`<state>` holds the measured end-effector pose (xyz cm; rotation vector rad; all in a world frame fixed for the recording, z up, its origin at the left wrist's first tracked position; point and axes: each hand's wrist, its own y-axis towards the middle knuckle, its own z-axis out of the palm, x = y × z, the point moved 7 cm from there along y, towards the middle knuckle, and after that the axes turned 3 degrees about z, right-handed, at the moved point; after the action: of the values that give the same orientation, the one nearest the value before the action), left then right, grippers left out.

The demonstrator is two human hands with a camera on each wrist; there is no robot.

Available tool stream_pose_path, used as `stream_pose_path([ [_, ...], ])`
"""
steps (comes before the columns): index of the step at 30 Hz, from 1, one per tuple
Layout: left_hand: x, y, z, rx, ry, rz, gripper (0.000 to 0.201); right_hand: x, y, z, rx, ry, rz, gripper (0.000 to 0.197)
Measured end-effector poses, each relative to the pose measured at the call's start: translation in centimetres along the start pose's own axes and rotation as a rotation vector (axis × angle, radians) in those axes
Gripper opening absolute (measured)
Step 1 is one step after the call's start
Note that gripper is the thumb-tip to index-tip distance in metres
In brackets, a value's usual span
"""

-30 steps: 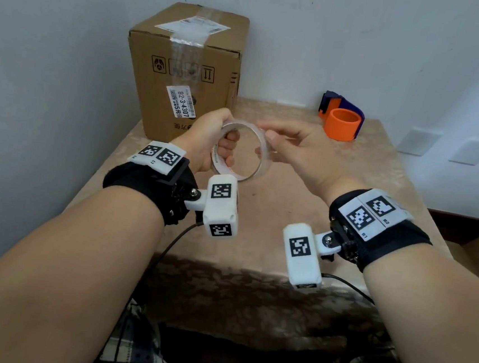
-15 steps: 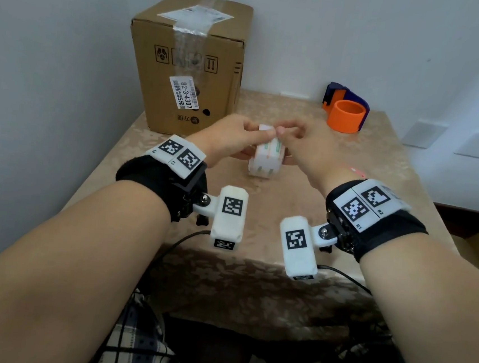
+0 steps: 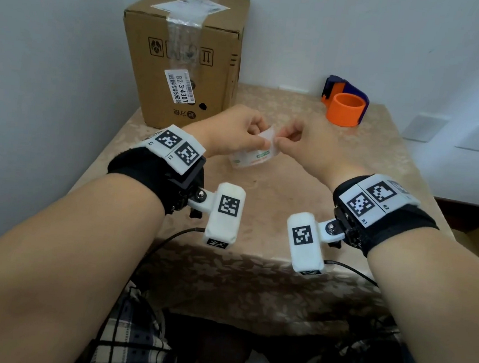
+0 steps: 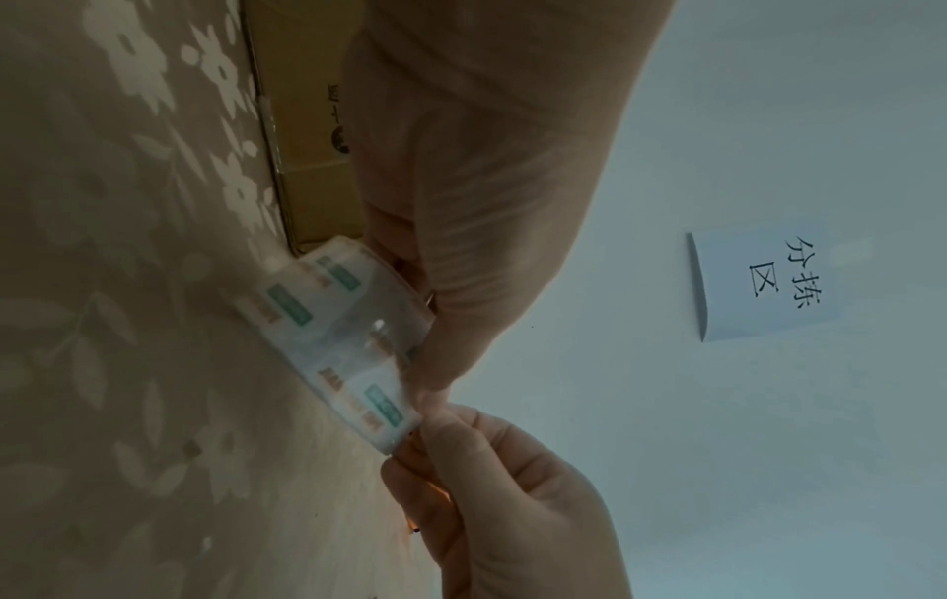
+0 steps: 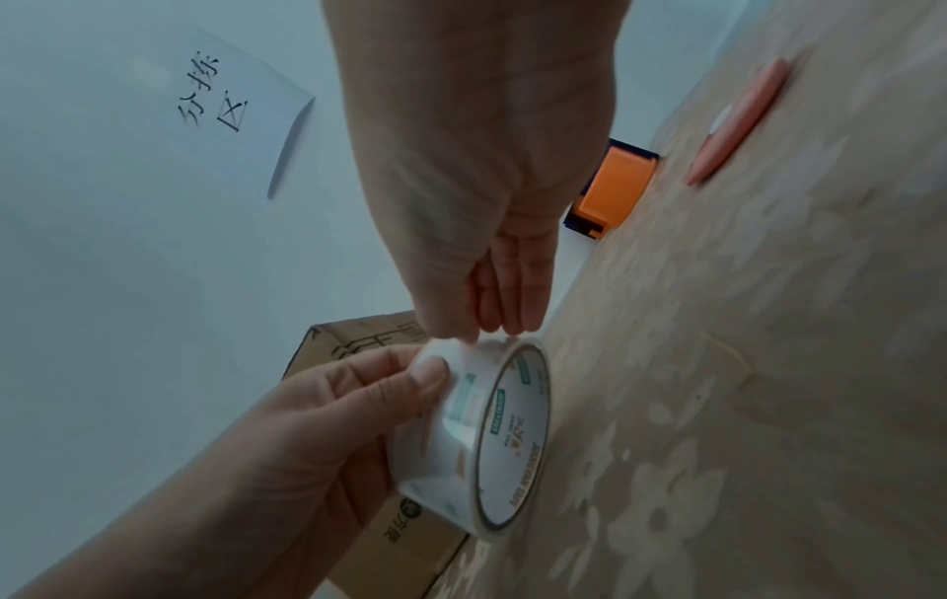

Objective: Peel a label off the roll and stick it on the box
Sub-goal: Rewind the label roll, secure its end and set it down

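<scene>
Head view: box (image 3: 186, 56) sticker "82-3-4307" (rest blurred).

roll (image 3: 252, 156) mostly hidden by hands, its print blurred, peeled edge indiscernible

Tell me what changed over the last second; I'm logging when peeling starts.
The roll, held up facing the camera a second ago, was turned on edge and lowered toward the table. The left hand kept gripping it; the right hand shifted from the rim to pinching at the top of its outer surface. No strip looks lifted. The cardboard box and orange dispenser stayed put.
</scene>
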<state>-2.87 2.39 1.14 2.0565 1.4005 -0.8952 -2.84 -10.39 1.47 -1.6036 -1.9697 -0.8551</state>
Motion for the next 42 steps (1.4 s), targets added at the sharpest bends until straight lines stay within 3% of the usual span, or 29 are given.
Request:
stream_pose_path([
  [6,0.0,0.0,0.6,0.053,0.011,0.022,0.025,0.3,0.0,0.7,0.054,-0.167,-0.011,0.017],
  [13,0.3,-0.2,0.9,0.12,0.009,0.04,0.011,-0.8,0.2,0.8,0.094,-0.094,0.024,0.017],
  [16,0.2,-0.1,0.9,0.102,0.028,0.046,0.005,-1.3,0.0,0.5,0.048,0.048,0.082,0.018],
  [19,0.3,-0.1,0.6,0.083,0.003,0.05,0.002,-1.6,-0.2,0.6,0.005,0.319,0.135,0.032],
  [22,0.3,-0.2,0.4,0.061,-0.027,0.053,0.013,-1.5,-0.2,0.8,-0.042,0.372,0.107,0.023],
  [25,0.5,-0.2,0.1,0.028,-0.078,0.042,0.008,-1.9,0.1,0.8,-0.126,0.347,0.135,0.009],
  [28,0.8,-0.2,-0.1,0.017,-0.135,0.031,0.011,-1.8,0.3,1.0,-0.143,0.338,0.141,0.024],
  [35,0.9,-0.2,0.2,0.046,-0.104,0.009,0.007,-1.3,0.7,1.8,0.002,0.005,0.057,0.012],
  [42,1.0,-0.2,0.0,0.042,-0.089,0.026,0.005,-0.9,0.4,1.5,0.019,-0.005,0.019,0.01],
])
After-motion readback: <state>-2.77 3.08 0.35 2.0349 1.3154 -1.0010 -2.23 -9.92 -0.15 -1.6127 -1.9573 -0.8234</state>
